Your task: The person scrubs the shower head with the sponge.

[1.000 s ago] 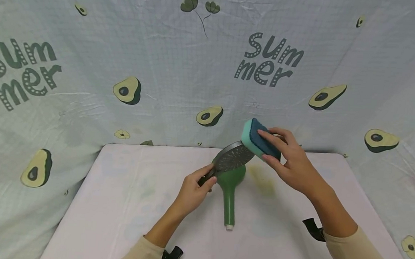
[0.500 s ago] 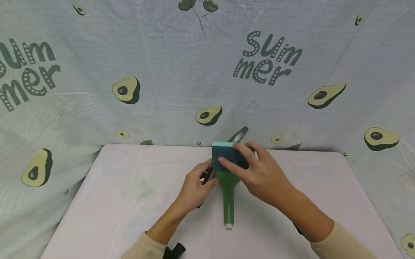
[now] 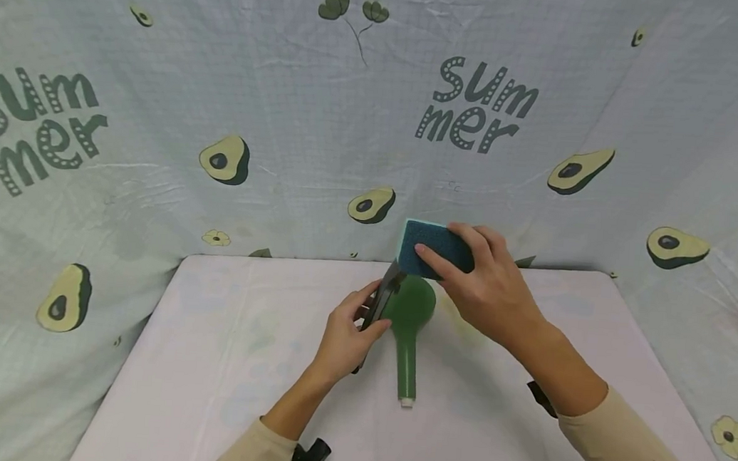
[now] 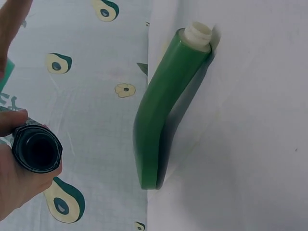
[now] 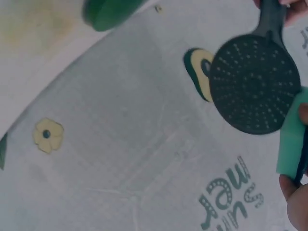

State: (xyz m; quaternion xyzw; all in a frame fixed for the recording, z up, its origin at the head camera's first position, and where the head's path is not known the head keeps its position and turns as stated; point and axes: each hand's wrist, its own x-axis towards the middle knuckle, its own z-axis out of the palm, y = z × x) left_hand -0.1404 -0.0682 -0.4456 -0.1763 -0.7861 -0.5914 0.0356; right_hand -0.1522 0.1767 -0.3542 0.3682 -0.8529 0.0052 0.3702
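Gripping a blue-and-mint scouring sponge [image 3: 431,235], the right hand [image 3: 492,293] has shifted it up and right, to the rim of the dark shower head [image 5: 255,84] held mid-frame in the left hand [image 3: 341,337], suggesting continued wiping above a green shower head [image 3: 408,333] lying on the surface [image 3: 236,385].

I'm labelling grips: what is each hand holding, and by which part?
Left hand: shower head, by its handle. Right hand: sponge, by its dark-blue face and edge.

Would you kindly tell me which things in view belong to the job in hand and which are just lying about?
Apparently in the job:
dark shower head, held
teal-and-blue sponge, held

Seemingly not in use:
green shower head, lying on the table
avocado-print cloth, behind
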